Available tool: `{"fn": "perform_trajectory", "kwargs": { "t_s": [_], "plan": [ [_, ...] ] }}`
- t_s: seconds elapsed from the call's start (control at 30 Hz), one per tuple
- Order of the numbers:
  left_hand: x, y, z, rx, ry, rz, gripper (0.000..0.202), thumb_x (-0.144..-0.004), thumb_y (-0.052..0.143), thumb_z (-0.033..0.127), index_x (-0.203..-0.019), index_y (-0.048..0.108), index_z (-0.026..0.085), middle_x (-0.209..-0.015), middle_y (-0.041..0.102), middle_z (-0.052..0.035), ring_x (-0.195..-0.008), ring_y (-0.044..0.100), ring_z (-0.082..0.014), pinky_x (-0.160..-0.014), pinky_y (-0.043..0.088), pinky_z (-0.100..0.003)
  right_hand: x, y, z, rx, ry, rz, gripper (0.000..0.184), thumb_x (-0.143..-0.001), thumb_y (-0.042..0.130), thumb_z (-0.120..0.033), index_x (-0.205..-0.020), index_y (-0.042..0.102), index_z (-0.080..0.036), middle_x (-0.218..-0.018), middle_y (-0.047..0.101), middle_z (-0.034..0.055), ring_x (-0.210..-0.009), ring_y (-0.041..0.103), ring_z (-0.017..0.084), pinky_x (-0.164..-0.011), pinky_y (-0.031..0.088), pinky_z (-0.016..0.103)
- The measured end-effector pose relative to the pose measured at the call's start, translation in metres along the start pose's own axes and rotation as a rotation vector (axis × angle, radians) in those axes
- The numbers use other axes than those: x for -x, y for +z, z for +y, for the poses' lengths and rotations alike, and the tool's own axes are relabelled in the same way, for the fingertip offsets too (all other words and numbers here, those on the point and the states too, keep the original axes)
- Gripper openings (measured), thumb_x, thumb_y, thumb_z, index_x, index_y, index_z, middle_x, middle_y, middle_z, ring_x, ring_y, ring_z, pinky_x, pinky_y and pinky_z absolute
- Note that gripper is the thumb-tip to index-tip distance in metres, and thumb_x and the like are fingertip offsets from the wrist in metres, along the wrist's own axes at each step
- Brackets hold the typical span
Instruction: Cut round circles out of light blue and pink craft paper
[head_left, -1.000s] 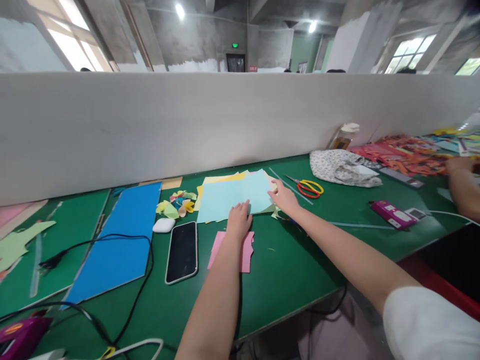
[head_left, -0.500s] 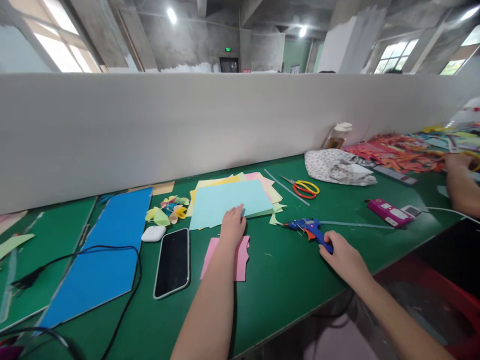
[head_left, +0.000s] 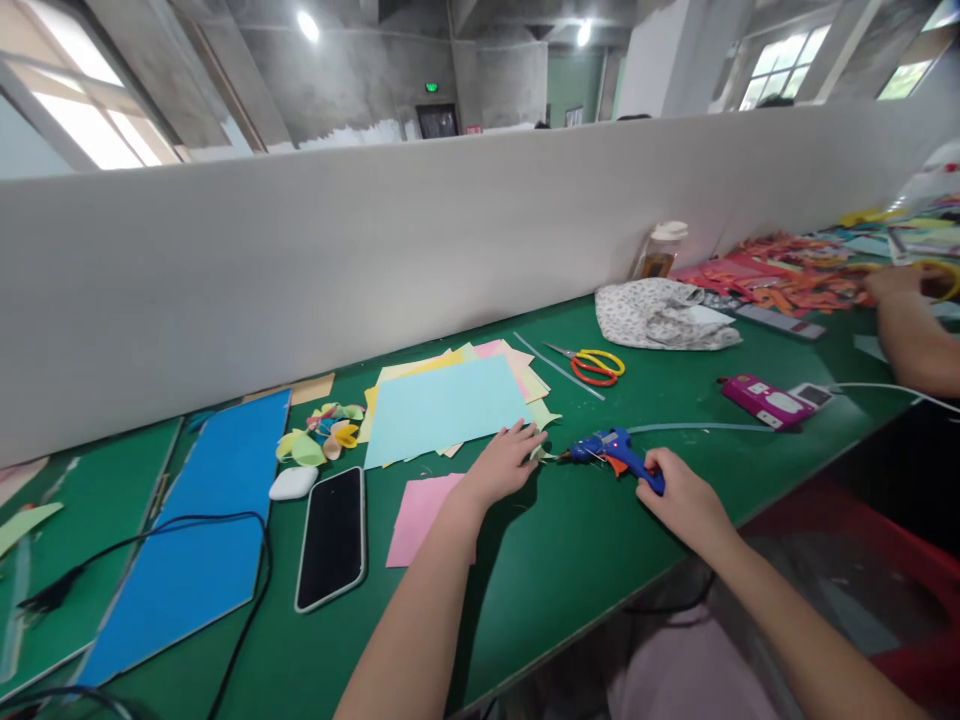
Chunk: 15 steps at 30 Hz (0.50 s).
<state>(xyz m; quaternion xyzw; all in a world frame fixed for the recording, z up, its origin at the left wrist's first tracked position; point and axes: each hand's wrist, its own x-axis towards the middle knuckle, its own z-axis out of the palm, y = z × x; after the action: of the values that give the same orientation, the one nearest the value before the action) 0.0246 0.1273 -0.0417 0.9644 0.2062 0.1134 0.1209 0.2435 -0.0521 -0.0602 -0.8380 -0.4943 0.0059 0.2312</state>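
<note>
My right hand (head_left: 681, 500) is closed round the handle end of a blue hot glue gun (head_left: 611, 448), which lies on the green table with its nozzle pointing left. A clear glue stick (head_left: 697, 427) trails from the gun's back. My left hand (head_left: 508, 462) hovers low with fingers stretched out, beside a small pale green paper scrap (head_left: 544, 454) near the nozzle. Behind that hand lies a stack of coloured paper, a light blue sheet (head_left: 450, 400) on top. Pink paper (head_left: 420, 515) sits partly under my left forearm.
Left of the paper are paper petals (head_left: 319, 437), a white earphone case (head_left: 293, 484), a phone (head_left: 332, 538) and a blue board (head_left: 195, 540) crossed by a black cable. Scissors (head_left: 596, 366), a cloth (head_left: 664, 315) and a purple power bank (head_left: 765, 400) lie right. Another person's hand (head_left: 896, 285) is far right.
My left hand has moved right, off the light blue sheet and toward the green scrap by the nozzle. My right hand stays on the glue gun. The view has shifted slightly.
</note>
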Motion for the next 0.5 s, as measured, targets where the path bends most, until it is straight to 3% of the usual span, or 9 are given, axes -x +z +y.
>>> {"fn": "perform_trajectory", "kwargs": {
  "t_s": [0.1, 0.27, 0.4, 0.5],
  "plan": [
    [-0.002, 0.003, 0.001, 0.013, 0.019, -0.059, 0.038, -0.087, 0.052, 0.020, -0.124, 0.056, 0.025, -0.137, 0.052, -0.0059, -0.131, 0.042, -0.0267, -0.103, 0.038, -0.050, 0.001, -0.002, 0.004, -0.023, -0.003, -0.003, 0.011, -0.072, 0.049, -0.029, -0.082, 0.044, -0.024, -0.079, 0.059, -0.0003, -0.061, 0.057, 0.018, -0.051, 0.036, 0.025],
    [-0.005, 0.006, 0.004, 0.024, -0.027, -0.028, 0.023, -0.088, 0.052, 0.019, -0.105, 0.066, 0.026, -0.123, 0.064, -0.0035, -0.126, 0.049, -0.0229, -0.107, 0.036, -0.046, 0.003, -0.006, 0.009, -0.053, 0.014, 0.001, 0.012, -0.072, 0.050, -0.028, -0.081, 0.044, -0.025, -0.079, 0.060, -0.0006, -0.062, 0.058, 0.018, -0.053, 0.038, 0.025],
    [-0.002, 0.010, 0.007, 0.053, -0.097, 0.042, 0.015, -0.087, 0.054, 0.017, -0.090, 0.069, 0.021, -0.102, 0.072, -0.0044, -0.103, 0.064, -0.0166, -0.100, 0.044, -0.040, -0.001, -0.004, 0.010, -0.060, 0.039, 0.036, 0.016, -0.072, 0.050, -0.029, -0.087, 0.046, -0.024, -0.084, 0.062, 0.0014, -0.069, 0.061, 0.020, -0.056, 0.040, 0.026],
    [0.009, 0.005, 0.014, 0.080, -0.173, 0.132, 0.021, -0.088, 0.049, 0.014, -0.088, 0.070, 0.019, -0.090, 0.073, -0.0063, -0.087, 0.068, -0.0189, -0.086, 0.052, -0.041, -0.004, -0.002, 0.007, -0.058, 0.041, 0.058, 0.023, -0.073, 0.050, -0.030, -0.095, 0.049, -0.023, -0.088, 0.063, 0.0038, -0.073, 0.062, 0.022, -0.056, 0.039, 0.027]
  ]
}}
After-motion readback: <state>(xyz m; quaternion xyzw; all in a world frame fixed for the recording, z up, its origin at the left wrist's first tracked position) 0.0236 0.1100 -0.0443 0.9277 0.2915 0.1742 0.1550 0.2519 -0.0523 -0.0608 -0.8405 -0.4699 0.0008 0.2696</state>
